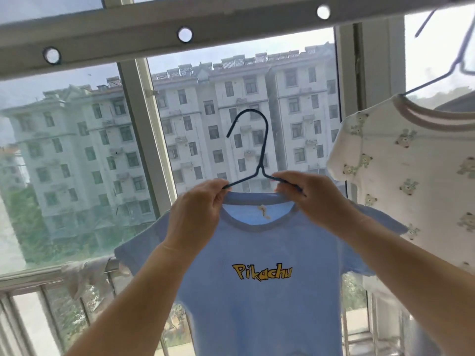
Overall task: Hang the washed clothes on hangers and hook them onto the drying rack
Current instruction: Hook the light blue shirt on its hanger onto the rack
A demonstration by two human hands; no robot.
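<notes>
Blue cotton T-shirt (259, 291) with yellow "Pikachu" lettering held up on a dark wire hanger (257, 150), below the grey metal drying-rack bar (123, 37) with round holes.

Both hands grip at the collar: the left hand (198, 211) pinches the hanger's left arm and the neckline, the right hand (308, 194) curls round its right arm. The hook points up, clear of the bar. Toward the bar's right end, a white bear-print shirt (411, 176) hangs on a thin wire hanger (452, 65). A pale cloth (82, 276) drapes the balcony railing (30, 278).

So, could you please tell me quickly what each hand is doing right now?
Left hand: pinches the hanger and blue T-shirt collar.
Right hand: grips the same.
</notes>
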